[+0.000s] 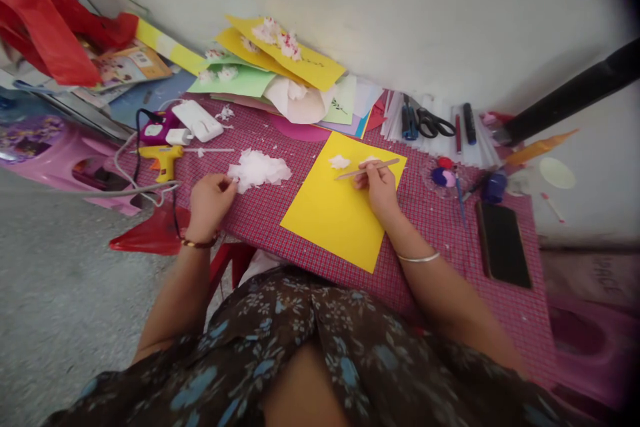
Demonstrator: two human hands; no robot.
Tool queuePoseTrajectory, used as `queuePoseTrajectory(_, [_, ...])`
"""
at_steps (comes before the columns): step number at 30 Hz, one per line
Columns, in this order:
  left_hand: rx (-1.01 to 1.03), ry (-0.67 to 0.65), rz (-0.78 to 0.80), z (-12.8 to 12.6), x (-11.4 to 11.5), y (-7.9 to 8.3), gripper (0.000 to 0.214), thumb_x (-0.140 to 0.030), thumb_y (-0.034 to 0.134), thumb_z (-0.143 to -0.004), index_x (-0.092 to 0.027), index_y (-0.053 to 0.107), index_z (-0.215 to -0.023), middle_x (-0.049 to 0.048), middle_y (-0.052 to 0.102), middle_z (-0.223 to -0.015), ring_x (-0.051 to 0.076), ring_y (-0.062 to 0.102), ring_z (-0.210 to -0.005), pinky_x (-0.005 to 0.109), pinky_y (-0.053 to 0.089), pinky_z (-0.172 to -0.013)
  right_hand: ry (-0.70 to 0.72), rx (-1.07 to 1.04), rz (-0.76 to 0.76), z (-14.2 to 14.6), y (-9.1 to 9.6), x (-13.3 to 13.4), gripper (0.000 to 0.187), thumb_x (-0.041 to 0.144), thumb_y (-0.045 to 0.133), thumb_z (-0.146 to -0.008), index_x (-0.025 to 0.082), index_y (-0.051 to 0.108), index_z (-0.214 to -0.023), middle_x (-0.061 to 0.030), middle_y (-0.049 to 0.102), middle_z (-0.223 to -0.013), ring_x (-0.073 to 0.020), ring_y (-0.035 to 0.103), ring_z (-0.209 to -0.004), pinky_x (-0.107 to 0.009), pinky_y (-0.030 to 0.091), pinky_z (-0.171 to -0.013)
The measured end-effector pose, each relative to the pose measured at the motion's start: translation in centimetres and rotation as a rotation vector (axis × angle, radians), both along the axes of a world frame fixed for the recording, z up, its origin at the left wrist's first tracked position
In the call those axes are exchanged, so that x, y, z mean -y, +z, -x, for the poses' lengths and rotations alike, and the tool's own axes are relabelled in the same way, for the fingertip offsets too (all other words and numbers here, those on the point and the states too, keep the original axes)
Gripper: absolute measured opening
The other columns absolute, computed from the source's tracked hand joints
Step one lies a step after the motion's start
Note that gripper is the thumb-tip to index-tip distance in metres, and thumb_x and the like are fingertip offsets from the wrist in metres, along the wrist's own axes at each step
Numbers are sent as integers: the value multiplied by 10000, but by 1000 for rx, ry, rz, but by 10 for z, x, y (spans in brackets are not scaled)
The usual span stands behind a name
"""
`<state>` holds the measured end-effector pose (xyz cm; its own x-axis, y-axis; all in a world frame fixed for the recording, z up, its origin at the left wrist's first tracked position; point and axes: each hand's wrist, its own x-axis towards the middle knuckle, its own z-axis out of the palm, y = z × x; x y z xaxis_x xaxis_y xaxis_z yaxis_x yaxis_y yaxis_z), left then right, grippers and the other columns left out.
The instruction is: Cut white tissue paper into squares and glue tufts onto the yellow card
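A yellow paper sheet point(336, 210) lies on the pink checked tablecloth point(440, 240). My right hand point(380, 185) rests on the sheet, fingers closed round a thin wooden stick point(367, 169) that points left toward a small white tissue tuft point(339, 161). My left hand point(210, 201) is closed in a pinch at the edge of a pile of white tissue pieces point(260, 168) left of the sheet.
A yellow glue gun point(163, 157) and a white charger point(197, 120) lie at the left. Coloured papers point(285, 63) are stacked against the wall. Scissors point(435, 123), pens, pom-poms point(443, 175) and a black phone point(504, 243) sit at the right. A pink stool point(55, 150) stands at the far left.
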<state>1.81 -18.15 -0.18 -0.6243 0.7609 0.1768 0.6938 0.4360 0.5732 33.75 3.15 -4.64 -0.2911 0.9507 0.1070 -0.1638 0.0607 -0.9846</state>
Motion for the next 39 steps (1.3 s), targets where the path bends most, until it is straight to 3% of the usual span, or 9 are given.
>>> queuePoseTrajectory(4, [335,63,-205,15,-2,17,180,-381,717,-749,-220,658,-695,-7,586,-638,172,481,-607,315,363,-602,-23,-25,10,2,0,0,236,451,653,-916,221,634,-864,37,658,-621,-102,584,-470,-226,483,-475])
queuePoseTrajectory(8, [411,-13,-312,8,-26,44,168,-355,719,-759,-231,623,-699,-14,562,-636,151,465,-595,309,363,-587,-61,-62,31,6,2,0,251,449,709,-851,232,584,-849,59,656,-604,-87,557,-433,-204,446,-448])
queuePoseTrajectory(14, [606,-414,-430,-67,-132,60,205,-170,759,-755,-211,569,-821,-19,596,-760,140,539,-704,313,414,-693,-81,-18,46,7,3,-2,283,463,696,-831,241,523,-802,78,660,-594,-70,553,-431,-180,432,-457])
queuePoseTrajectory(17, [830,-498,-412,-99,-179,54,234,-113,734,-720,-210,586,-874,-32,572,-754,122,542,-679,289,422,-688,-70,4,32,6,4,-1,258,451,703,-815,227,574,-810,62,681,-622,-72,567,-448,-187,452,-466])
queuePoseTrajectory(19, [1004,-491,-351,-105,-194,44,193,-117,710,-715,-210,586,-831,-41,555,-718,106,519,-618,271,423,-635,-55,14,27,6,5,0,238,438,708,-809,220,614,-826,49,698,-648,-78,580,-465,-196,470,-476])
queuePoseTrajectory(23, [1164,-420,-303,-95,-197,24,183,-126,684,-714,-195,524,-658,-33,544,-662,85,500,-576,233,419,-556,-42,29,27,8,4,1,215,424,714,-814,217,656,-837,34,720,-695,-83,583,-480,-209,489,-488])
queuePoseTrajectory(32, [1152,-303,-266,-81,-202,5,174,-217,723,-770,-198,607,-641,1,593,-655,105,527,-582,234,456,-531,-28,78,-48,7,1,-1,247,484,688,-864,243,701,-915,10,723,-836,-91,588,-538,-231,521,-517])
queuePoseTrajectory(39, [1006,-442,0,-82,-196,4,115,-202,785,-692,-172,715,-606,32,627,-614,130,502,-567,273,419,-562,-34,86,-55,6,-3,-3,248,482,665,-880,248,704,-953,13,724,-860,-92,612,-543,-237,526,-536])
